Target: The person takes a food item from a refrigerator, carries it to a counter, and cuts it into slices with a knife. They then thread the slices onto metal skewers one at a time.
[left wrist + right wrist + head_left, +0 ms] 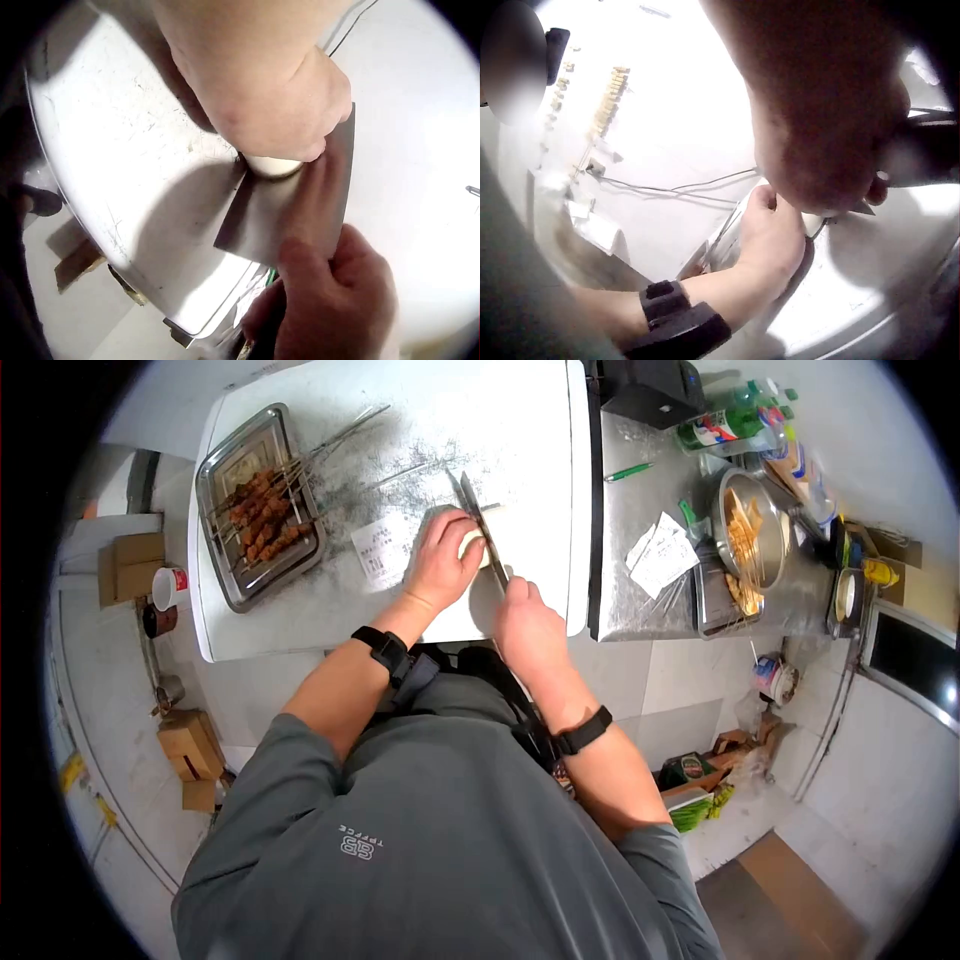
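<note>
One broad-bladed knife [473, 500], gripped at the handle by the curled fingers of the right hand [532, 625], which lies over the near edge of the white worktop [520, 410]. Long axis: away from the body, tip forward and slightly left; worktop extends beyond the tip. One pale piece [274, 166], held beneath the bent fingers of the left hand [440, 568], beside the blade; contact is seemingly close, though shadowed. One printed slip [380, 552], left of those fingers, text too small to read.
</note>
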Tool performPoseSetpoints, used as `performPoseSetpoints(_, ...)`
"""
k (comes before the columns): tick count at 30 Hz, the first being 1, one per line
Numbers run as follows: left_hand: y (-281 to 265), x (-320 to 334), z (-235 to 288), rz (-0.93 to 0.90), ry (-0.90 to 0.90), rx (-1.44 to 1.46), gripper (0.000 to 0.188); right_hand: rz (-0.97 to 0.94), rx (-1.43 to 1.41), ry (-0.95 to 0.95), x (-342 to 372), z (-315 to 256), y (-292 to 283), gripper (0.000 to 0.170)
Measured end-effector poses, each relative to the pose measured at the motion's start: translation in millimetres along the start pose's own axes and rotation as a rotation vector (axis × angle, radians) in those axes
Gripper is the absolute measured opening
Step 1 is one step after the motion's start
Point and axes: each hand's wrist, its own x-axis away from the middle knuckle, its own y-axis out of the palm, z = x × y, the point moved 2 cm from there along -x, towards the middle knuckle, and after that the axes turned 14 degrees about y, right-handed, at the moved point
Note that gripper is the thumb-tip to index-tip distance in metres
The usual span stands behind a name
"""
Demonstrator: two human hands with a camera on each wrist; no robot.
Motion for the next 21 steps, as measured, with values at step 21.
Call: performPoseSetpoints(21,-19.6,0.0,7.3,-0.216,-0.030,0.012,0.055,-0.048,0.082,0.043,81.9,53.1,-30.4,0.015)
